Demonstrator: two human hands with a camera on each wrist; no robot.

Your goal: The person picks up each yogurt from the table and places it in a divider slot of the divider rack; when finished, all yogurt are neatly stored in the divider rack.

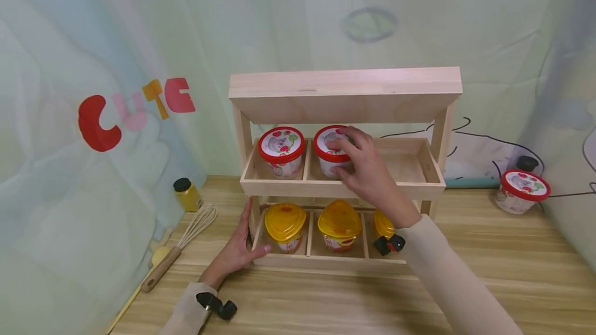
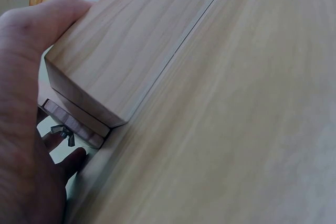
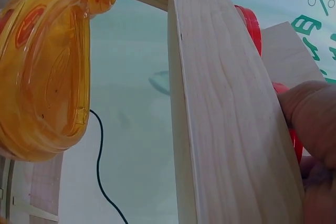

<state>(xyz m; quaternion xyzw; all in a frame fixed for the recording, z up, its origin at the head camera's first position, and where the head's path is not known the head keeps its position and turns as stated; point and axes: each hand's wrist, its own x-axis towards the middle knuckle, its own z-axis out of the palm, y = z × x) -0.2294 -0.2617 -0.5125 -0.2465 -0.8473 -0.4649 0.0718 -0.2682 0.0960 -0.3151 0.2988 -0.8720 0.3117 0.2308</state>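
Note:
A two-tier wooden rack (image 1: 344,187) stands on the table. In its upper tier, my right hand (image 1: 368,169) holds a red-lidded tub (image 1: 329,150), fingers over the lid and thumb low on its side. Another red-lidded tub (image 1: 281,151) sits in the compartment to its left. My left hand (image 1: 235,252) grips the left end of the lower tier; in the left wrist view its thumb (image 2: 65,17) lies on the top edge and the fingers reach round the side. Below are tubs with yellow lids (image 1: 285,221), one per compartment, the right one partly behind my right wrist.
A third red-lidded tub (image 1: 521,190) stands far right, before a black-capped item (image 1: 527,163). At the left are a whisk (image 1: 186,242) and a yellow jar (image 1: 188,195) with a black cap. A printed curtain (image 1: 302,14) hangs behind the rack.

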